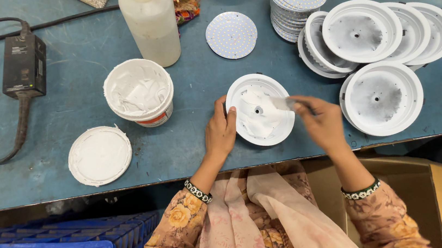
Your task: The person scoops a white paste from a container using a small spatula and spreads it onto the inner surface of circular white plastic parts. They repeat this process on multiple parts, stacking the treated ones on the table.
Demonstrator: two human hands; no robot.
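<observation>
Two hands [221, 132] [322, 124] on housing [261, 122], blurred spreader [284, 103] indistinct.

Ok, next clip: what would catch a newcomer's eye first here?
Probably the two hands at the table's near edge: the left hand steadies a round white housing while the right hand works a small spreader over white paste inside it. Next, the overlapping white housings at right, and the open tub of white paste with its lid lying at left.

Probably a workshop: stacked lamp housings [363, 32], worn bench [87, 45].
</observation>
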